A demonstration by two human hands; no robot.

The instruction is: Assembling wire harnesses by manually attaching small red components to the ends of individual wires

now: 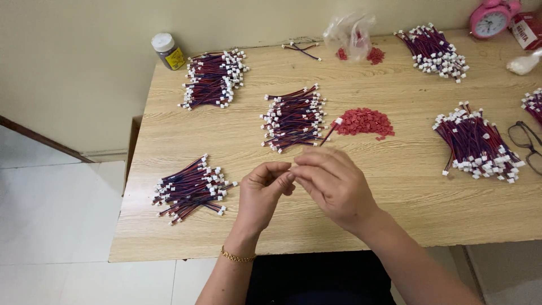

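Both my hands meet above the front middle of the wooden table (395, 186). My left hand (262, 195) pinches something small at its fingertips. My right hand (333, 183) holds a short red-and-blue wire (329, 131) with a white connector at its far end; the wire sticks out away from me toward a pile of small red plastic pieces (364, 121). What sits between my fingertips is too small to tell. A gold bracelet is on my left wrist.
Several bundles of red-and-blue wires with white connectors lie around: front left (189, 189), back left (213, 79), centre (293, 117), right (480, 144), back right (435, 51). A small jar (167, 51), plastic bag (351, 35), pink clock (490, 20) and glasses (525, 144) stand along the edges.
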